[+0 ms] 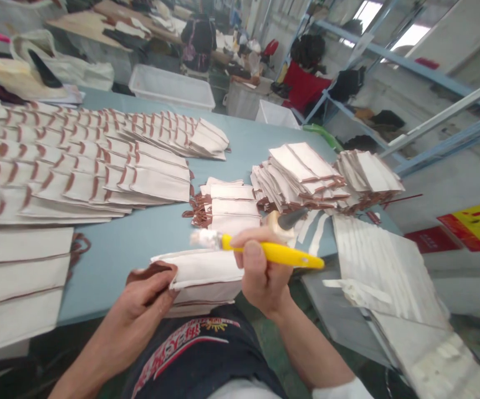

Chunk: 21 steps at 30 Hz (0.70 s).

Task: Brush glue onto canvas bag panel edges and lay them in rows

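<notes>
My right hand (260, 271) is closed around the yellow handle of a brush (294, 256), held level above the near edge of the table. Its whitish bristles point left and are blurred. Under it lies a stack of white panels (207, 269) with brown edging, at the table's front edge. My left hand (140, 310) pinches the brown left end of the top panel between thumb and fingers. Just beyond my right hand is a pale wooden block with a dark tapered part (287, 220), partly hidden. A small pile of white panels with brown loops (234, 202) lies behind the brush.
Overlapping rows of white panels (77, 160) cover the left of the blue table (240, 130). More piles (306, 166) stand at the right. White strips (317, 233) lie nearby. A white bin (171, 88) stands beyond the far edge; a blue metal rack (389, 61) rises at right.
</notes>
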### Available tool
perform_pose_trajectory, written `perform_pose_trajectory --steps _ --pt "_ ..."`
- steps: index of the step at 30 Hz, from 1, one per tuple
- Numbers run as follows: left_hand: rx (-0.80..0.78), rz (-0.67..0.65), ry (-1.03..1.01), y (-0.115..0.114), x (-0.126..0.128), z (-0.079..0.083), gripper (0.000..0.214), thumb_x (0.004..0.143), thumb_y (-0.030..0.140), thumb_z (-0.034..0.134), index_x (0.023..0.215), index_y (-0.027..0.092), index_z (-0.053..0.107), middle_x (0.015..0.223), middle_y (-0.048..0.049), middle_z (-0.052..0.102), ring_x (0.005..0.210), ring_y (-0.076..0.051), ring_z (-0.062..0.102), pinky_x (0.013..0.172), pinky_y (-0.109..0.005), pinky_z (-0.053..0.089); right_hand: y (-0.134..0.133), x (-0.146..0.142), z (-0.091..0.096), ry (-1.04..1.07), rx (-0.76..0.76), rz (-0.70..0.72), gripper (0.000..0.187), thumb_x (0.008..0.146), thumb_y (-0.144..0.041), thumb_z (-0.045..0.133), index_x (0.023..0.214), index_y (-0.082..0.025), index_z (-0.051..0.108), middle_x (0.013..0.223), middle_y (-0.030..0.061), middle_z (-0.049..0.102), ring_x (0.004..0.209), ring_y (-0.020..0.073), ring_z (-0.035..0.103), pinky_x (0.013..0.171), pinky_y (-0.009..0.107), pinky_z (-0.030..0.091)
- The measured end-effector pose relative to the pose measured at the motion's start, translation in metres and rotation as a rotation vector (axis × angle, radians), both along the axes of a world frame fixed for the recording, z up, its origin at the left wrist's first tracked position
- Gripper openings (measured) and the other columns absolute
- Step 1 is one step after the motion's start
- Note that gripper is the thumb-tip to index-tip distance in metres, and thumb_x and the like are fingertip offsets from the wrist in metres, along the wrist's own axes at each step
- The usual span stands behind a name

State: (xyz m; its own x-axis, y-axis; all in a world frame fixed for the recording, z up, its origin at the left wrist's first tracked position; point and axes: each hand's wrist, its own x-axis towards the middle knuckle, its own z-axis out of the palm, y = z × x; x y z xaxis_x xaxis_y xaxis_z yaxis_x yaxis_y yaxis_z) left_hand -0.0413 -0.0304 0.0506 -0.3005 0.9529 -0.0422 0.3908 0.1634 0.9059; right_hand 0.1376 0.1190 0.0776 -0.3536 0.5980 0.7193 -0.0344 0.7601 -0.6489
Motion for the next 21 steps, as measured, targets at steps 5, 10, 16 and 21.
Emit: perform_pose_trajectory --steps 5,10,16,21 --pt "0.015 -0.036 -0.007 0.0 -0.002 -0.006 0.038 0.1 0.053 0.066 0.091 0.025 0.09 0.09 -0.0041 0.084 0.08 -0.023 0.075 0.073 -0.021 0.06 -0.041 0.002 -0.002 -0.027 0.134 0.182 0.025 0.113 -0.024 0.051 0.092 -0.024 0.065 0.066 -0.0037 0.074 0.051 0.011 0.066 0.059 0.021 0.059" --pt "-0.018 0.013 -0.075 -0.002 -0.002 -0.006 0.032 0.096 0.053 0.073 0.094 0.026 0.091 0.089 -0.0021 0.086 0.077 -0.023 0.076 0.069 -0.021 0.058 -0.038 -0.004 -0.006 0.022 0.016 0.078 0.025 0.113 -0.023 0.053 0.094 -0.025 0.069 0.071 -0.0024 0.077 0.057 0.0124 0.072 0.062 0.022 0.062" --pt "-0.049 0.036 -0.255 0.008 -0.001 0.0 0.034 0.084 0.055 0.081 0.081 0.022 0.088 0.078 -0.005 0.084 0.07 -0.024 0.074 0.07 -0.028 0.061 -0.038 -0.006 -0.01 0.028 -0.068 0.186 0.031 0.117 -0.033 0.053 0.092 -0.024 0.07 0.071 -0.0019 0.075 0.05 0.0112 0.064 0.058 0.023 0.06" --pt "-0.12 0.153 -0.475 0.016 -0.012 -0.005 0.042 0.083 0.057 0.086 0.103 0.021 0.09 0.09 -0.0063 0.086 0.086 -0.028 0.078 0.067 -0.027 0.06 -0.027 -0.01 -0.015 0.148 -0.397 0.127 0.042 0.119 -0.048 0.05 0.091 -0.023 0.069 0.061 -0.0064 0.056 0.037 0.0083 0.04 0.038 0.021 0.04"
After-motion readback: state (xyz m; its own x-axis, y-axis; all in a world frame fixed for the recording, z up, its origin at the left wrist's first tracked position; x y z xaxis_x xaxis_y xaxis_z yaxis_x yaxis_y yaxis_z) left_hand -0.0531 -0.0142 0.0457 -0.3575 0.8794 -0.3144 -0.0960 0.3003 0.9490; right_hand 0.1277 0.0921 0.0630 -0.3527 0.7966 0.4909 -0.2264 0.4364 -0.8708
